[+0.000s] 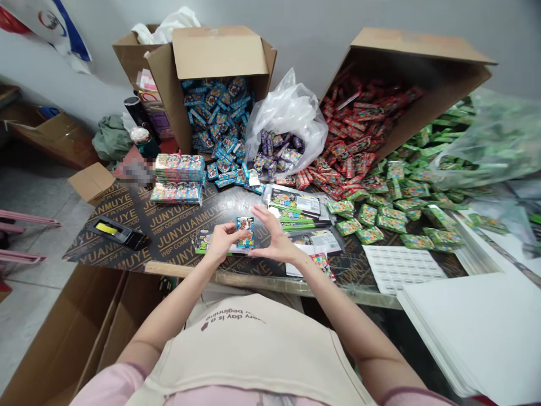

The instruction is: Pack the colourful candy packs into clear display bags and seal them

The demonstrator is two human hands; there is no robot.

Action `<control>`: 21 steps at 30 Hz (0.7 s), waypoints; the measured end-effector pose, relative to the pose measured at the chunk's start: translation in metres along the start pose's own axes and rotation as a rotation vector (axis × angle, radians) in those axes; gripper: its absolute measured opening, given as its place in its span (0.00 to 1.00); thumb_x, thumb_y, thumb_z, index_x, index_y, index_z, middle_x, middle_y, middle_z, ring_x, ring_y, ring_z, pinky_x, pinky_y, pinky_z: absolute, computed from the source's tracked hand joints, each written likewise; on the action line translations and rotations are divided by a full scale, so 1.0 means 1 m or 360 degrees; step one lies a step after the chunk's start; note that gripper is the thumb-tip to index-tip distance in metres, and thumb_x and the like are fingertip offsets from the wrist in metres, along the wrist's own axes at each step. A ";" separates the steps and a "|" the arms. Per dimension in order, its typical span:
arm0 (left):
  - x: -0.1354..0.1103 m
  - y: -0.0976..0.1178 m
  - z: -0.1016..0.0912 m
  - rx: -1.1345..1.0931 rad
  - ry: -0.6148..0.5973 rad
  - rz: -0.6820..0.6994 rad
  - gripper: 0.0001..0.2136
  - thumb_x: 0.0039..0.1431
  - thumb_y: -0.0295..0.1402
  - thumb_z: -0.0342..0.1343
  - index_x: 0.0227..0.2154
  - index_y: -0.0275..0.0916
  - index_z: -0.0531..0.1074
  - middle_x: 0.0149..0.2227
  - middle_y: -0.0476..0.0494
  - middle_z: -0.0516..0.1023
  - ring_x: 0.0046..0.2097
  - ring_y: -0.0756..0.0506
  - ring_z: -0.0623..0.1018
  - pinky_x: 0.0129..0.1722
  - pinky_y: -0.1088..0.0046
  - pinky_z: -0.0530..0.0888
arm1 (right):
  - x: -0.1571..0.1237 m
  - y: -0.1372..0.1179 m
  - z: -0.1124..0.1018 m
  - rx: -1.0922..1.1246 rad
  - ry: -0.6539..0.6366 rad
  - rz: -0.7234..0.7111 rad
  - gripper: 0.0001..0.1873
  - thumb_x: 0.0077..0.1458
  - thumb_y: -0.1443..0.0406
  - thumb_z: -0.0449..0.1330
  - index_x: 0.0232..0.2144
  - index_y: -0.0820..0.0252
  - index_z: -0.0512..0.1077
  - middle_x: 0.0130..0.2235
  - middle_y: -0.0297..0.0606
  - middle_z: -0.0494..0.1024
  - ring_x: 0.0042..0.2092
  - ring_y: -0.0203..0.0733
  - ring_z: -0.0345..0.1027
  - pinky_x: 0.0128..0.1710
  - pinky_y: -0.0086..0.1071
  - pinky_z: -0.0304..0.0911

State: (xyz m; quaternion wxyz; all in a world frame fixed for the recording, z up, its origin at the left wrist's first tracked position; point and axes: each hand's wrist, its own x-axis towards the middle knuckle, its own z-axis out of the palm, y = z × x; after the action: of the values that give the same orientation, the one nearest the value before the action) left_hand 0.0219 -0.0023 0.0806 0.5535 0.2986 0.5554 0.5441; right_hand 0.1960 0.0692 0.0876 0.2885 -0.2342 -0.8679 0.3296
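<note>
My left hand (222, 241) pinches a small blue printed box (244, 226) by its left side, fingers and thumb closed on it. Just right of the box, my right hand (275, 242) is open, thumb and fingers spread apart around that side. Whether its thumb touches the box I cannot tell. Partly hidden under my left hand lies a flat green and white printed packet (203, 242). Beyond my right hand is a pile of similar flat printed packets (298, 203). A small red box (323, 264) rests near the table edge, right of my right wrist.
Cardboard boxes hold blue boxes (215, 113) and red boxes (359, 124); a clear bag (291, 107) holds purple ones. Green boxes (393, 217) spread at right, near a sticker sheet (401, 268) and white sheets (477, 327). Wrapped stacks (177, 177) and a tape dispenser (114, 231) stand left.
</note>
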 end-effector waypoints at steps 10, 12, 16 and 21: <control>-0.015 0.000 0.016 -0.0596 -0.0432 -0.0477 0.24 0.44 0.53 0.65 0.34 0.36 0.77 0.36 0.39 0.81 0.36 0.42 0.80 0.39 0.65 0.76 | -0.023 -0.004 0.024 0.0713 0.0353 0.0030 0.49 0.48 0.50 0.64 0.64 0.50 0.45 0.58 0.47 0.68 0.59 0.51 0.63 0.58 0.47 0.59; -0.014 0.000 0.017 -0.0503 -0.0287 -0.0445 0.20 0.38 0.45 0.70 0.31 0.36 0.77 0.32 0.42 0.81 0.32 0.45 0.79 0.36 0.68 0.75 | -0.028 -0.002 0.025 0.0573 0.0314 0.0066 0.49 0.46 0.51 0.66 0.64 0.50 0.47 0.60 0.46 0.65 0.61 0.51 0.60 0.61 0.47 0.55; -0.008 -0.005 0.018 -0.0315 -0.0073 -0.0353 0.20 0.27 0.37 0.75 0.26 0.34 0.76 0.24 0.48 0.78 0.25 0.50 0.75 0.32 0.71 0.74 | -0.035 -0.002 0.017 0.0140 0.0246 0.0080 0.52 0.43 0.52 0.68 0.65 0.53 0.48 0.65 0.47 0.57 0.67 0.55 0.48 0.65 0.50 0.47; -0.003 -0.019 0.010 0.0204 -0.0228 -0.0140 0.23 0.35 0.43 0.71 0.33 0.33 0.78 0.30 0.44 0.81 0.31 0.45 0.78 0.37 0.67 0.75 | -0.036 0.003 0.008 -0.0161 0.0129 -0.0064 0.41 0.44 0.57 0.65 0.60 0.52 0.58 0.55 0.44 0.69 0.60 0.55 0.59 0.61 0.50 0.48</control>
State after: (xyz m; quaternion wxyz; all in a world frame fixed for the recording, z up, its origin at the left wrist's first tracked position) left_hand 0.0366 -0.0065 0.0653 0.5949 0.3468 0.5607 0.4599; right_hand 0.2177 0.0460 0.0680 0.3178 -0.2439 -0.8756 0.2697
